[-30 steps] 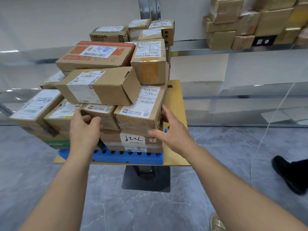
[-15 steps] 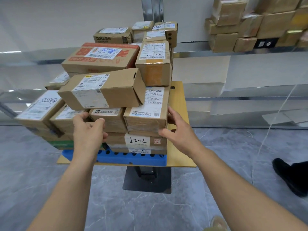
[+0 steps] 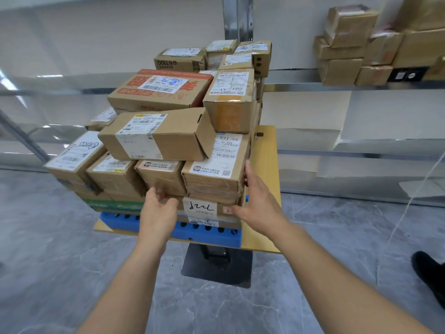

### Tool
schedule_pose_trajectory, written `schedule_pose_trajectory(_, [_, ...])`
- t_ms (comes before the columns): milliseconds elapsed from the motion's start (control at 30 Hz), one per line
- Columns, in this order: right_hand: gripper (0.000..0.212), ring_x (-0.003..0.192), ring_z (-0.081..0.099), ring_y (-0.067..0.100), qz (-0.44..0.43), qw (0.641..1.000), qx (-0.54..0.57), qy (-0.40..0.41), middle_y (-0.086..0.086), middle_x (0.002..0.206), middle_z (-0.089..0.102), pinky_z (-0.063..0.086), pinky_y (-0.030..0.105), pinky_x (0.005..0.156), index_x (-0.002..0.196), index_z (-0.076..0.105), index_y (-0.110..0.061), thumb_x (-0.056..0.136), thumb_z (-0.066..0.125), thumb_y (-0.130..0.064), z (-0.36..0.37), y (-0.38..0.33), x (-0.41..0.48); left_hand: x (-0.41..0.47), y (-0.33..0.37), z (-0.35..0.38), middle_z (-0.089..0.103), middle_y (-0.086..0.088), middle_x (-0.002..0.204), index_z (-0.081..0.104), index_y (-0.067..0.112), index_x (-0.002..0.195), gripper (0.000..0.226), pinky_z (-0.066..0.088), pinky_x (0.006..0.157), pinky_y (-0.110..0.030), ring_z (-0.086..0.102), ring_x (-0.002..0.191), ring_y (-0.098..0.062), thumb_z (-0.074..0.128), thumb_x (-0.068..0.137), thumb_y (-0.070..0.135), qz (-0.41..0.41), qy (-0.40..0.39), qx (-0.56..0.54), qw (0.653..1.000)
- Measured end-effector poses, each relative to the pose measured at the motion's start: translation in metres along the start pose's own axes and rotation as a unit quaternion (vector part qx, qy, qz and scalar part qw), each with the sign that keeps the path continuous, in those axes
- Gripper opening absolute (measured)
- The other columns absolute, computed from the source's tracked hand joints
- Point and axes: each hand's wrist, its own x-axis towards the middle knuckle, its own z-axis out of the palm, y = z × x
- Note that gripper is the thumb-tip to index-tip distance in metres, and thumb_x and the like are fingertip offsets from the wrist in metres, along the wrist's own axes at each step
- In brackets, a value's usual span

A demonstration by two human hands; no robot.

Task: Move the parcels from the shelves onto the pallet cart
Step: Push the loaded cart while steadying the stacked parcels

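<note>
Both hands are in at the near edge of the worktop [image 3: 265,165], working the stack on the blue pallet [image 3: 216,233]. The right hand [image 3: 258,201] lies flat, fingers straight, against the right side of the QR-labelled parcel [image 3: 212,179]: a wide grip, holding nothing. The left hand [image 3: 157,210] bends its fingers at the lower front edge of the small parcel [image 3: 160,175] just beside it; I cannot tell whether that grip has closed. This looks like squaring up delivered parcels, not a pick. More shelf parcels [image 3: 349,44] wait beyond the worktop's far right corner. Next, the hands should ease off gently, because the long parcel [image 3: 156,136] on top sits tilted.
</note>
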Motion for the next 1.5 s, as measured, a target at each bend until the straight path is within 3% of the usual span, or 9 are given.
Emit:
schedule_pose_trajectory(433, [0.118, 0.143, 0.019, 0.012, -0.025, 0.998, -0.054, -0.021, -0.006, 0.158, 0.015, 0.027, 0.037, 0.113, 0.153, -0.004, -0.027, 0.070, 0.074, -0.057, -0.036, -0.002, -0.011, -0.012, 0.018, -0.009, 0.051, 0.002, 0.129, 0.030, 0.020, 0.146, 0.057, 0.043, 0.100, -0.050, 0.052, 0.115, -0.021, 0.051, 0.093, 0.013, 0.024, 0.065, 0.027, 0.997])
schedule_pose_trajectory(500, [0.096, 0.130, 0.041, 0.016, -0.080, 0.990, -0.095, 0.072, 0.001, 0.144, 0.038, 0.041, 0.035, 0.104, 0.150, 0.023, -0.015, 0.075, 0.065, -0.058, -0.031, 0.006, -0.022, -0.020, 0.014, -0.008, 0.048, 0.000, 0.134, 0.029, 0.019, 0.147, 0.057, 0.043, 0.100, -0.044, 0.051, 0.111, -0.018, 0.052, 0.094, 0.015, 0.030, 0.069, 0.038, 0.996])
schedule_pose_trajectory(600, [0.046, 0.087, 0.059, 0.018, -0.228, 0.928, -0.091, 0.281, 0.005, 0.098, 0.061, 0.050, 0.023, 0.074, 0.111, 0.060, -0.005, 0.081, 0.060, -0.040, -0.016, 0.012, -0.035, -0.029, 0.003, -0.011, 0.043, -0.004, 0.142, 0.031, 0.017, 0.146, 0.055, 0.040, 0.093, -0.033, 0.047, 0.106, -0.010, 0.052, 0.095, 0.016, 0.056, 0.075, 0.058, 0.994])
schedule_pose_trajectory(667, [0.020, 0.075, 0.056, 0.018, -0.291, 0.901, -0.080, 0.311, 0.004, 0.084, 0.060, 0.049, 0.024, 0.064, 0.093, 0.064, -0.006, 0.082, 0.063, -0.023, -0.002, 0.004, -0.042, -0.030, -0.001, -0.017, 0.045, -0.004, 0.140, 0.033, 0.017, 0.145, 0.053, 0.039, 0.090, -0.030, 0.047, 0.106, -0.008, 0.052, 0.095, 0.016, 0.063, 0.071, 0.066, 0.993])
schedule_pose_trajectory(733, [0.009, 0.068, 0.052, 0.015, -0.312, 0.903, -0.069, 0.285, 0.001, 0.076, 0.058, 0.046, 0.027, 0.055, 0.081, 0.064, -0.008, 0.084, 0.060, -0.015, 0.014, -0.013, -0.048, -0.027, -0.002, -0.024, 0.046, -0.003, 0.139, 0.034, 0.017, 0.144, 0.052, 0.039, 0.090, -0.028, 0.047, 0.106, -0.008, 0.052, 0.095, 0.016, 0.073, 0.063, 0.070, 0.993])
schedule_pose_trajectory(867, [0.019, 0.065, 0.054, 0.013, -0.252, 0.942, -0.081, 0.205, -0.004, 0.075, 0.057, 0.035, 0.016, 0.055, 0.085, 0.066, -0.014, 0.084, 0.050, -0.022, 0.056, -0.043, -0.048, -0.007, -0.004, -0.045, 0.054, -0.002, 0.130, 0.034, 0.016, 0.144, 0.053, 0.041, 0.094, -0.030, 0.051, 0.104, -0.009, 0.052, 0.095, 0.015, 0.098, 0.039, 0.066, 0.992])
schedule_pose_trajectory(1033, [0.042, 0.096, 0.055, 0.011, -0.051, 0.993, -0.057, 0.084, -0.010, 0.104, 0.060, 0.043, 0.028, 0.079, 0.138, 0.046, -0.024, 0.096, 0.048, -0.030, 0.091, -0.075, -0.038, 0.014, -0.005, -0.067, 0.067, 0.004, 0.086, 0.024, 0.022, 0.149, 0.064, 0.050, 0.090, -0.048, 0.065, 0.087, -0.016, 0.054, 0.093, 0.017, 0.088, -0.068, 0.066, 0.992])
schedule_pose_trajectory(1133, [0.054, 0.099, 0.055, 0.012, 0.005, 0.993, -0.065, 0.094, -0.011, 0.105, 0.058, 0.046, 0.035, 0.086, 0.148, 0.030, -0.026, 0.097, 0.048, -0.031, 0.102, -0.090, -0.028, 0.026, -0.004, -0.073, 0.067, 0.006, 0.082, 0.018, 0.023, 0.151, 0.068, 0.051, 0.088, -0.046, 0.065, 0.085, -0.015, 0.054, 0.092, 0.018, 0.095, -0.120, 0.061, 0.986])
schedule_pose_trajectory(1500, [0.067, 0.091, 0.058, 0.012, 0.100, 0.981, 0.026, 0.163, -0.011, 0.097, 0.062, 0.048, 0.039, 0.086, 0.154, 0.014, -0.024, 0.096, 0.048, -0.023, 0.133, -0.118, -0.019, 0.043, -0.008, -0.090, 0.071, 0.009, 0.075, 0.005, 0.026, 0.152, 0.074, 0.052, 0.089, -0.044, 0.067, 0.079, -0.013, 0.050, 0.095, 0.015, 0.077, -0.274, 0.030, 0.958])
